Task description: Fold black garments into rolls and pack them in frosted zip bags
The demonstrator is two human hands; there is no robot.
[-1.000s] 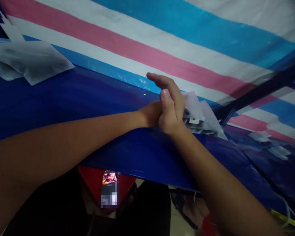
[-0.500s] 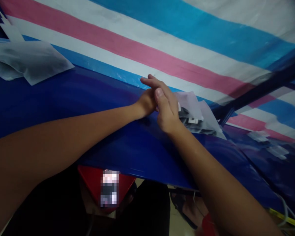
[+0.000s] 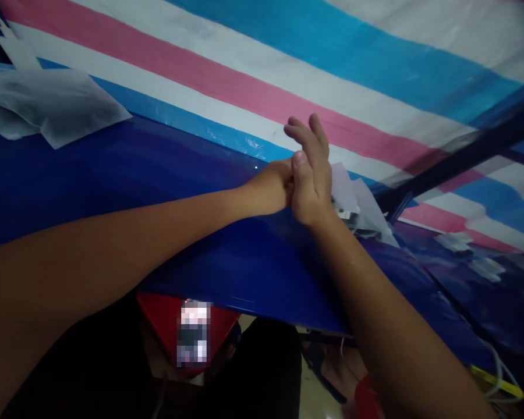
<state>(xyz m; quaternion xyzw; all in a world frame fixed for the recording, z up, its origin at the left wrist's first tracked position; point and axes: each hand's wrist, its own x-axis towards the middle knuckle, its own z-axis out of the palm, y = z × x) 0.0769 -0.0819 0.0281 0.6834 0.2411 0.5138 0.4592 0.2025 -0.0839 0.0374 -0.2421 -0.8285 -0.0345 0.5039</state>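
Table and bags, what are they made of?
The table looks covered in a glossy blue plastic sheet: it shines and reflects light. The bags look like thin, cloudy plastic film: dark parts show through, and the edges are creased.

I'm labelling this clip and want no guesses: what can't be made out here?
All in the head view.
1. Left hand: fingers hidden behind the right hand, so any held thing is unseen.
2. Clear bags: partly covered by the right hand; dark contents too small to identify.
3. Screen below the blue table: blurred out.
4. Pale sheets: cut off by the left edge.
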